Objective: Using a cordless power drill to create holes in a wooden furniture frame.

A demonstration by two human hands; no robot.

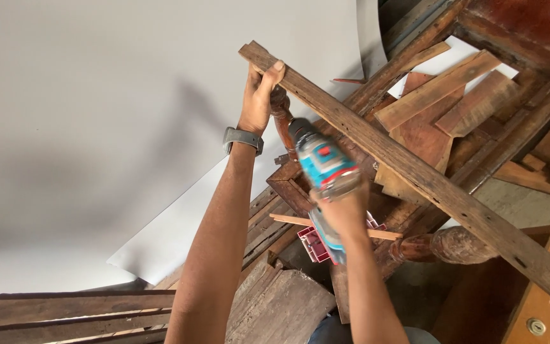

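Drill (323,167) (right hand (345,210)) under plank (415,172)

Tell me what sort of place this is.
Probably a woodworking or furniture-repair space: the left hand steadies a worn plank, the right hand holds a cordless drill, above stacked scrap boards.

drill (323,167): blurred; its bit tip is hidden behind the plank, and the grip is covered by the right hand (345,210).
plank (415,172): lower end cut off by the right edge.
left hand (259,95): fingers hidden behind the plank's upper end.
forearms: cut off by the bottom edge.
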